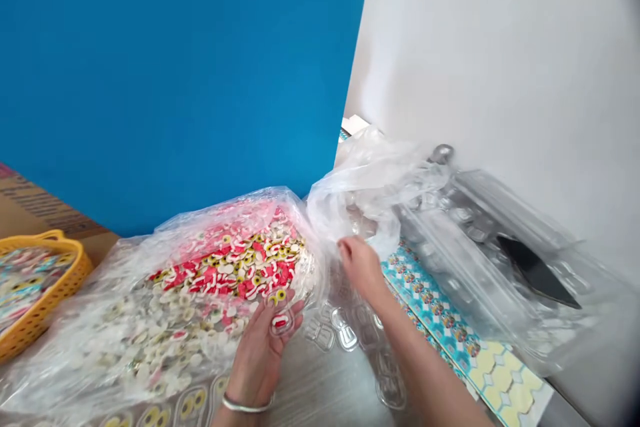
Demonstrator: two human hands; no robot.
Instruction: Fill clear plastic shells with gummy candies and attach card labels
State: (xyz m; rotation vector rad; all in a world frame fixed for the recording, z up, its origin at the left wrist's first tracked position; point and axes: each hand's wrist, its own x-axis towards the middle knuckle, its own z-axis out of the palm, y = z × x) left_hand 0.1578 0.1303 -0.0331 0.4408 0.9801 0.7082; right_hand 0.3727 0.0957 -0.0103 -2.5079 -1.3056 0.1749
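My left hand (263, 340), palm up with a bangle at the wrist, holds a small clear plastic blister shell (281, 321). In the shell sit two yellow eye-shaped pieces (277, 296) and a red-and-white mouth-shaped piece (281, 324). My right hand (361, 265) is closed, its fingertips by the edge of a translucent plastic bag (335, 203); anything between them is hidden. Left of it, a large clear bag (273, 197) lies open over a heap of red, white and yellow pieces (235, 267). Several clear shells (344, 328) lie on the table between my arms.
A yellow basket (83, 267) of mixed pieces stands at the far left by a cardboard box (45, 207). Filled shells (193, 403) line the front edge. Printed card sheets (435, 307) and bagged clear plastic (465, 267) lie to the right. A blue panel (175, 80) rises behind.
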